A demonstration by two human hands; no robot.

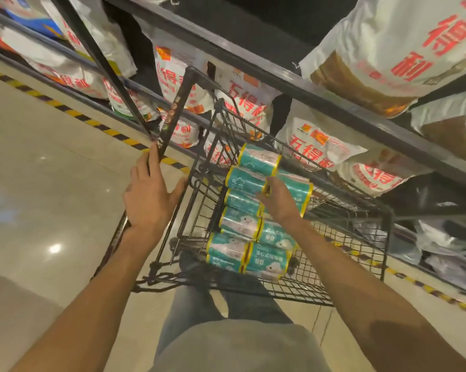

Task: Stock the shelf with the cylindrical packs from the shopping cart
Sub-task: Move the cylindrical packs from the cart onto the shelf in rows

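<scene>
Barely started by the look of it: teal cylindrical packs (249,210) all in the wire shopping cart (342,280), none visible on the shelf (320,96), right hand (278,201) curled around 1 upper pack, left hand (150,196) flat and spread beside the cart handle (176,108).

Both forearms bare right up to the frame edge, no sleeves, no watch or rings on the left hand (148,200) or the right hand (280,202). Below, a pale grey-beige top (234,347), then grey-blue jeans (188,304).

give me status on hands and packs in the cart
Left hand open at shopping cart handle. Right hand gripping a teal pack. Remaining cylindrical packs stacked in cart. Nothing blocking.
</scene>
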